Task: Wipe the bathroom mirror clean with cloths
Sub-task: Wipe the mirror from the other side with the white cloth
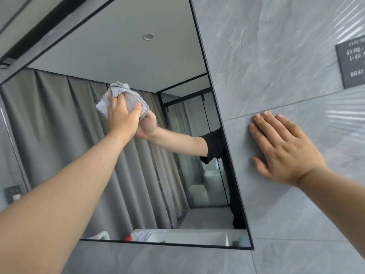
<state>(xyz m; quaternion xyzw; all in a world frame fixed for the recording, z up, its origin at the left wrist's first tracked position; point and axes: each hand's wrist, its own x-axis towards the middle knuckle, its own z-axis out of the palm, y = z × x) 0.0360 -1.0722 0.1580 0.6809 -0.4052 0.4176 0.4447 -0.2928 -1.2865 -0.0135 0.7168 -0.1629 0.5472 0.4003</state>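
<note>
A large black-framed mirror (126,62) fills the left and middle of the head view, tilted in the picture. My left hand (121,117) grips a crumpled light grey cloth (118,91) and presses it against the glass in the mirror's upper middle. The arm's reflection meets it from the right. My right hand (284,151) lies flat with straight fingers on the grey tiled wall (276,56), just right of the mirror's frame. It holds nothing.
A dark sign with white writing (353,64) hangs on the wall at the far right. The mirror reflects grey curtains, a ceiling light and a glass partition. A black rail (39,34) runs above the mirror at top left.
</note>
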